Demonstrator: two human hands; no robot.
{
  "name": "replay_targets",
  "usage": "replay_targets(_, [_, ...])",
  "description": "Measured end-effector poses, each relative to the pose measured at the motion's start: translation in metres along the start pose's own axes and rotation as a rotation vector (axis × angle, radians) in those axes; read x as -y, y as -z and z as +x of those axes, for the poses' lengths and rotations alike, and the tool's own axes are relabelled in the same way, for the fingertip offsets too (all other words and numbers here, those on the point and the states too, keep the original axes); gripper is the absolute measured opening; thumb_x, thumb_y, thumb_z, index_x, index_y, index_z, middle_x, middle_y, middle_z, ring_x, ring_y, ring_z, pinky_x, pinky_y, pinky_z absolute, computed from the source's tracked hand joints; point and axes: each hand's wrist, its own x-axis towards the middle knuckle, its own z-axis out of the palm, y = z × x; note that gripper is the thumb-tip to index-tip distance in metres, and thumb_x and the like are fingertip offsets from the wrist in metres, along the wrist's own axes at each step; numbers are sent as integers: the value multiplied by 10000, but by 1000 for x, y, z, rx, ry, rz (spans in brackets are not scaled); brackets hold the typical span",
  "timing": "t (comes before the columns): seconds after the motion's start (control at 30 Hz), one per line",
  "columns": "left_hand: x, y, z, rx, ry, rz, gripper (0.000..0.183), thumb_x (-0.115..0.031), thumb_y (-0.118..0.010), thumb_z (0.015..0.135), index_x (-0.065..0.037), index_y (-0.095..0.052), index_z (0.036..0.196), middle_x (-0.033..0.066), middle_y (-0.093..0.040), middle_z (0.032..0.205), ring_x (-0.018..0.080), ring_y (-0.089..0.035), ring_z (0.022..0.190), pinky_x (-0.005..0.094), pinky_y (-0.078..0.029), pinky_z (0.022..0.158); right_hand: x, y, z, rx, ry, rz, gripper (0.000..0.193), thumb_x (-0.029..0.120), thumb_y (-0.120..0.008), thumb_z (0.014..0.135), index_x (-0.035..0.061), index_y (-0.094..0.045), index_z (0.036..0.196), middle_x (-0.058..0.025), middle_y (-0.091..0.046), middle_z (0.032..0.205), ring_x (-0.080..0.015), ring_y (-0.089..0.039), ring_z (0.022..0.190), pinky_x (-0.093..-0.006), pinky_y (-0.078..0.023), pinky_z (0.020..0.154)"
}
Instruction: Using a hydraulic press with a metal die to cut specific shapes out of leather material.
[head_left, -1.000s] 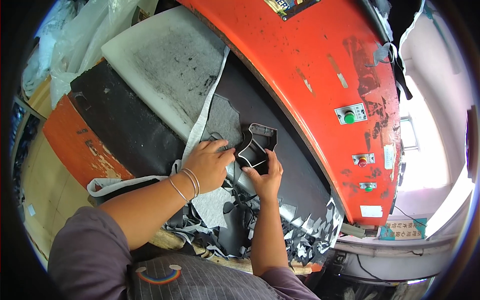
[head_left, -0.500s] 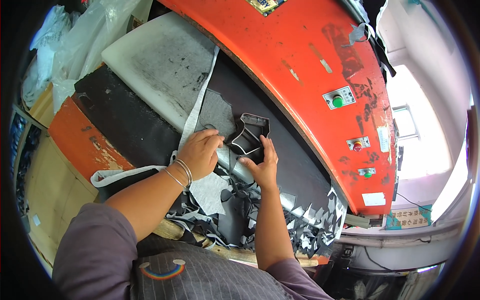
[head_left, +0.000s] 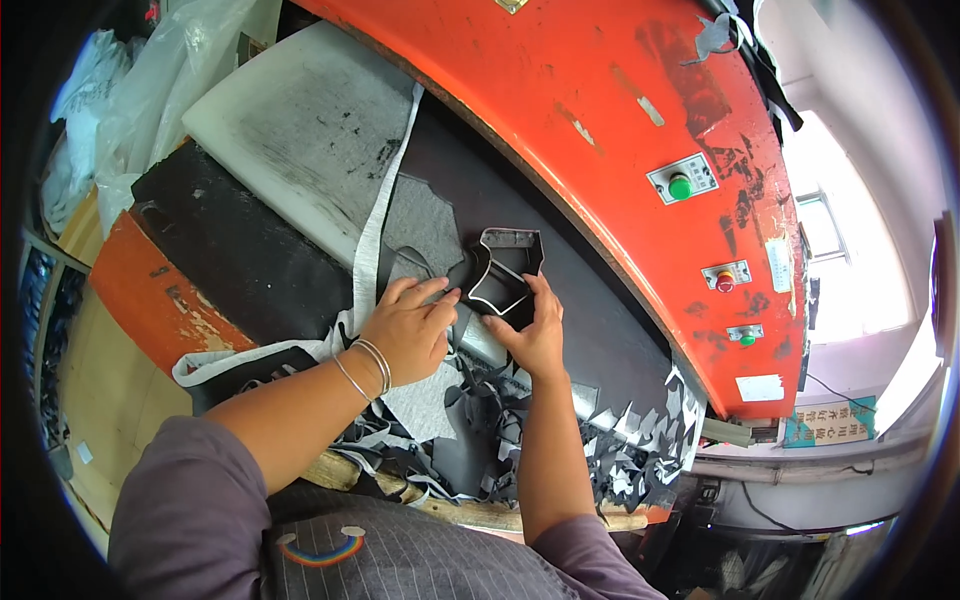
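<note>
Dark, curved-walled metal cutting frame with a slanting inner bar (head_left: 506, 273): head view, near centre, standing on smooth dark sheet material (head_left: 580, 300), just beside an irregular grey fabric-like piece (head_left: 425, 212).

Right hand (head_left: 537, 338): thumb at the frame's near end, fingers along its right wall — gripping it between them; firmness not readable. Left hand (head_left: 410, 335): fingertips just left of the frame, by the near end of the grey piece; what lies under them is hidden, so cannot tell whether they pinch anything.

Surroundings: thick whitish slab (head_left: 300, 130) beyond the left hand; heap of angular black and pale offcuts (head_left: 625, 450) to the near right; long red-orange metal machine body (head_left: 630, 200) beyond the frame.

Step in hand (judgement): positioning and steadying the frame on the sheet. Next move, as judged, calls for the frame kept flat, right grip even, left fingertips clear of the walls — and loose material kept out from underneath.
</note>
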Motion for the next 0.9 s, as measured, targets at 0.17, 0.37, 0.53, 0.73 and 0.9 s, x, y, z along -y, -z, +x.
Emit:
replay_targets(0.17, [1, -2, 5, 4, -28, -43, 417, -72, -577, 765, 23, -552, 1170, 26, -653, 972, 275, -497, 1187, 477, -354, 996, -5, 7, 3, 36, 6, 23, 818, 315, -841, 575, 38, -501, 1266, -266, -445, 1374, -412, -430, 1261, -456, -343, 1048])
replay_targets(0.37, [6, -4, 11, -18, 2, -98, 379, -55, -558, 775, 18, -550, 1147, 43, -644, 968, 287, -510, 1163, 474, -355, 1004, -18, 10, 17, 133, 82, 40, 823, 288, -828, 567, 44, -485, 1275, -255, -437, 1385, -397, -423, 1278, -457, -344, 1051])
replay_targets(0.53, [18, -6, 36, -2, 115, -62, 377, -41, -538, 782, 17, -522, 1154, 72, -630, 1009, 309, -513, 1154, 477, -351, 1016, -21, 12, 21, 169, 83, 67, 822, 284, -825, 578, 44, -480, 1285, -255, -433, 1388, -386, -417, 1291, -454, -336, 1059])
replay_targets(0.73, [40, -8, 57, 128, 206, -129, 235, -18, -496, 793, -20, -500, 1028, 161, -614, 1090, 340, -536, 1141, 465, -341, 1039, -11, -5, 9, 84, 55, 23, 860, 330, -844, 586, 41, -474, 1306, -264, -435, 1383, -395, -414, 1290, -449, -349, 1050])
replay_targets(0.9, [36, -10, 58, 68, 190, -96, 252, -15, -500, 786, -10, -493, 1038, 168, -617, 1087, 348, -546, 1130, 445, -337, 1066, -11, -3, 13, 48, 71, 27, 851, 344, -845, 594, 31, -484, 1298, -267, -451, 1369, -404, -424, 1279, -454, -351, 1044])
